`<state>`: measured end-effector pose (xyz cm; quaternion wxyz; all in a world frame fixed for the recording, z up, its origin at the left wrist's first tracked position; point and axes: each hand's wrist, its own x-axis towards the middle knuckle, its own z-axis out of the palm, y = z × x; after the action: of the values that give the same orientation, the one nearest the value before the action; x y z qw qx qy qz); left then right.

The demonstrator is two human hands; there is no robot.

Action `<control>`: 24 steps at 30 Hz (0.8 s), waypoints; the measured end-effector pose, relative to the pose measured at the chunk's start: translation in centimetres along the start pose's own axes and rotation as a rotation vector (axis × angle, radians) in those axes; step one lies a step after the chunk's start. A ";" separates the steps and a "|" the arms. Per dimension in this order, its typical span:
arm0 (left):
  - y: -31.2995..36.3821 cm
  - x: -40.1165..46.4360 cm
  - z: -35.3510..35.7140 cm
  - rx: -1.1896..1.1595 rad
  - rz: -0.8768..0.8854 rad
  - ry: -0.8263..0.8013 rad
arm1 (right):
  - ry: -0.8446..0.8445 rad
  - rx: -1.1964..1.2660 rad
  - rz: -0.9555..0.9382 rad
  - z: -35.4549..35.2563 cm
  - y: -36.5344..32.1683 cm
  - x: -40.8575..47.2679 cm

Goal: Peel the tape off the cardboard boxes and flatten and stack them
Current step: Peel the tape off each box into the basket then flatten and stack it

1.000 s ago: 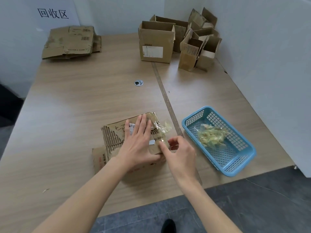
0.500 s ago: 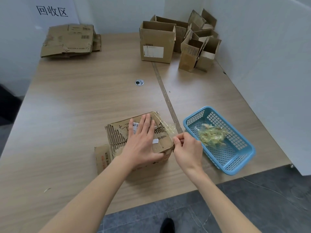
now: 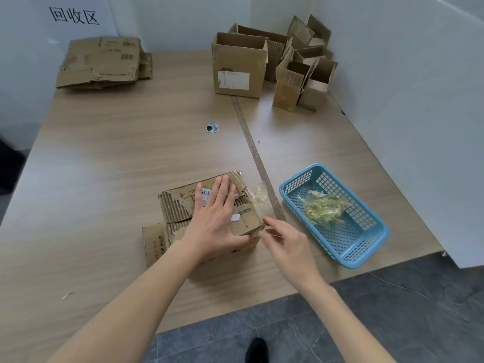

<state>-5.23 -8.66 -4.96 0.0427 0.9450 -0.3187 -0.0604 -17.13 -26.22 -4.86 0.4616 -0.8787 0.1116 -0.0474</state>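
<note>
A partly flattened, torn cardboard box [image 3: 176,208] lies on the wooden table [image 3: 117,153] near its front edge. My left hand [image 3: 214,218] presses flat on top of it, fingers straight. A crumpled strip of clear yellowish tape [image 3: 258,196] hangs off the box's right edge. My right hand [image 3: 288,243] hovers at the box's near right corner with fingers loosely spread and slightly blurred; I see nothing held in them.
A blue plastic basket [image 3: 282,190] to the right holds a wad of peeled tape [image 3: 323,209]. Flattened boxes [image 3: 102,61] are stacked at the back left. Several open boxes [image 3: 238,66] stand at the back right against the white wall. A cable hole [image 3: 212,127] marks the table's middle.
My right hand was pinching the tape at the box's right edge; it has let go and dropped toward the near right corner. The left hand stays pressed on the box.
</note>
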 end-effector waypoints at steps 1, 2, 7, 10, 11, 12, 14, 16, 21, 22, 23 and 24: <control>0.0 0.0 0.1 -0.003 0.003 0.003 | -0.022 -0.065 -0.016 0.6 0.1 -0.5; -0.1 0.0 0.1 -0.008 0.007 0.005 | -0.023 -0.087 -0.008 1.3 0.0 -0.8; -0.1 0.1 0.1 -0.062 0.028 0.001 | 0.168 -0.057 0.054 3.0 -0.2 -0.7; -0.1 0.0 0.0 -0.095 0.026 -0.005 | 0.268 -0.029 0.073 3.4 0.2 -0.5; 0.0 -0.1 0.0 -0.102 0.025 -0.004 | 0.305 -0.039 0.075 3.7 0.3 -0.5; 0.0 -0.1 -0.1 -0.105 0.025 -0.006 | 0.331 -0.052 0.066 3.9 0.6 -0.5; 0.1 -0.2 -0.2 -0.100 0.023 -0.012 | 0.364 -0.071 0.038 4.4 1.0 -0.8; 0.2 -0.2 -0.4 -0.083 0.018 -0.020 | 0.376 -0.083 0.008 4.6 1.2 -0.9; 0.2 -0.2 -0.4 -0.058 0.012 -0.033 | 0.259 0.093 0.060 3.2 1.2 -0.8; 0.2 -0.2 -0.3 -0.055 0.015 -0.032 | 0.247 0.150 0.085 2.7 0.9 -0.8; 0.2 -0.2 -0.3 -0.054 0.016 -0.028 | 0.251 0.180 0.106 2.3 0.5 -0.7; 0.2 -0.2 -0.2 -0.057 0.017 -0.022 | 0.260 0.181 0.125 2.0 0.1 -0.5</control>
<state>-5.45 -8.71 -4.71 0.0667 0.9399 -0.3254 -0.0797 -17.25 -24.56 -6.02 0.5225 -0.8114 0.2202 -0.1419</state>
